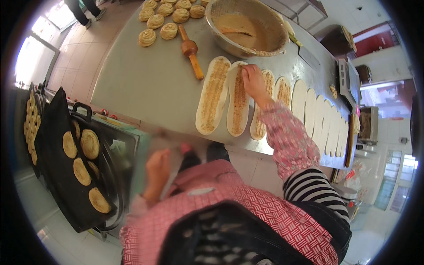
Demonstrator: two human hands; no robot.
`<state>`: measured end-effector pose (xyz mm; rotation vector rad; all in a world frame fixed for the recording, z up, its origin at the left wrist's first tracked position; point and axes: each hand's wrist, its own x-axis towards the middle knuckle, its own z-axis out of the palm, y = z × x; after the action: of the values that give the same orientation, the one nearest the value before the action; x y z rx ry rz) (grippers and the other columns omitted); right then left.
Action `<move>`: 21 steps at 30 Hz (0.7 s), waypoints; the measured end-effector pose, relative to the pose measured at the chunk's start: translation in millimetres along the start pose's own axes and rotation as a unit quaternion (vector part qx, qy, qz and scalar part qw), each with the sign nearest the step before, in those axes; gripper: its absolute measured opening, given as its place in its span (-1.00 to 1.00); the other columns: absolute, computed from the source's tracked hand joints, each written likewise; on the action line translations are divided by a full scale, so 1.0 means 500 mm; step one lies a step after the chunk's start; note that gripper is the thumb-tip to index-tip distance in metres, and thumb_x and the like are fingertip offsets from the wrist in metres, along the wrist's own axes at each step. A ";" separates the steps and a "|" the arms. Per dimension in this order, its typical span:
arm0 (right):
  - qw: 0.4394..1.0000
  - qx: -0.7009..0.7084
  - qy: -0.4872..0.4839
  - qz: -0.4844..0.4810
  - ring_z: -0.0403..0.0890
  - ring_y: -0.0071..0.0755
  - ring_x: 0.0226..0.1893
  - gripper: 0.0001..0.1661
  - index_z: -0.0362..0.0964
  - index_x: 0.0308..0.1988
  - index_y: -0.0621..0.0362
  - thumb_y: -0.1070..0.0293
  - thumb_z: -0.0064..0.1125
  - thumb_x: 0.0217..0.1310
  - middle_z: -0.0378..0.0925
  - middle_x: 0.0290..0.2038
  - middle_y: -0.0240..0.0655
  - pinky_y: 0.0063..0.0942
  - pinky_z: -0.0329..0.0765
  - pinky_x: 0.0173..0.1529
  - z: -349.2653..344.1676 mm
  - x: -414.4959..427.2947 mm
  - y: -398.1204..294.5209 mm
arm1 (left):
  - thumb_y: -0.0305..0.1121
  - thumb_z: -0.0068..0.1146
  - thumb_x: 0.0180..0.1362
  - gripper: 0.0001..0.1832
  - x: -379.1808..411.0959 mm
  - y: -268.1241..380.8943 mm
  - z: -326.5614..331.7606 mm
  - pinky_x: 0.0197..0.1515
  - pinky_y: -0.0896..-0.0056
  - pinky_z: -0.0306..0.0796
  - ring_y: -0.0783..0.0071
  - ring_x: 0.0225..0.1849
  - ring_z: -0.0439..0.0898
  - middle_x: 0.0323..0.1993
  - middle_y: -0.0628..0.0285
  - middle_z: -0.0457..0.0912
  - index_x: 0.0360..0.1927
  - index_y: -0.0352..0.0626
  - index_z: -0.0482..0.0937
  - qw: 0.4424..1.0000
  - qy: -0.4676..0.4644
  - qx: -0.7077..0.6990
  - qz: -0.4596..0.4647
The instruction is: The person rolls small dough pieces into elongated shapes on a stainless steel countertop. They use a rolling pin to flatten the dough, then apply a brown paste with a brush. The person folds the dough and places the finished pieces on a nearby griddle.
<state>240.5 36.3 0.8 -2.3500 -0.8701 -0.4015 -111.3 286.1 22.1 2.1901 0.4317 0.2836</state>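
Note:
My right hand (254, 81) is at the far end of the second long dough strip (238, 106), its fingertips on or just over the edge; whether they pinch the dough is hard to tell. Brown paste covers the middle of this strip and of the wider strip (212, 99) on its left. To the right lie two more strips with paste, one partly behind my arm, then several plain dough strips (298, 99). My left hand (159, 169), blurred, is near my body beside the griddle, fingers curled, with nothing visible in it.
A metal bowl (212, 23) of brown paste stands at the table's far side. Near it lie a wooden rolling pin (189, 48), coiled dough rounds (169, 31) and a flat metal scraper (308, 58). At left, a griddle with a raised black lid (59, 159) holds flat cakes (89, 143).

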 end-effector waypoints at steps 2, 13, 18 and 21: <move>0.995 -0.075 0.048 -0.038 0.42 0.13 -0.26 -0.81 0.41 -0.26 0.26 0.35 -0.03 0.25 0.42 -0.30 -0.02 -0.08 0.37 -0.18 0.027 0.011 -0.002 | -0.60 -0.03 0.17 -0.83 0.011 0.021 -0.003 -0.16 0.44 0.47 0.40 -0.26 0.64 -0.34 0.10 0.64 -0.21 -0.32 0.57 1.000 0.008 0.005 0.000; 0.993 0.113 -0.004 -0.036 0.39 0.11 -0.24 -0.81 0.41 -0.28 0.25 0.35 -0.04 0.25 0.40 -0.31 -0.03 -0.11 0.35 -0.14 0.044 0.063 -0.109 | -0.61 -0.06 0.20 -0.84 -0.031 -0.015 -0.006 -0.13 0.47 0.45 0.42 -0.25 0.61 -0.35 0.13 0.62 -0.21 -0.34 0.55 0.998 0.042 -0.048 -0.028; 0.995 -0.088 -0.041 -0.018 0.41 0.05 -0.22 -0.74 0.38 -0.28 0.32 0.31 0.04 0.14 0.37 -0.27 0.01 -0.08 0.39 -0.12 0.146 -0.032 -0.220 | -0.61 -0.06 0.22 -0.84 -0.043 -0.010 -0.010 -0.13 0.50 0.44 0.46 -0.26 0.59 -0.35 0.16 0.62 -0.21 -0.34 0.55 0.994 0.083 -0.056 -0.039; 0.986 0.040 -0.160 -0.037 0.39 0.09 -0.10 -0.45 0.31 0.03 0.41 0.30 0.09 0.06 0.34 -0.07 0.09 -0.10 0.38 -0.04 0.064 -0.226 -0.345 | -0.60 -0.06 0.22 -0.85 -0.055 -0.006 0.014 -0.15 0.51 0.44 0.48 -0.26 0.59 -0.35 0.16 0.62 -0.21 -0.34 0.55 0.992 0.083 -0.058 -0.079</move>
<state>43.9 105.8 -2.6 -2.3486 -1.1027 -0.0144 -134.6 271.6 14.0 2.0144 0.6616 0.3956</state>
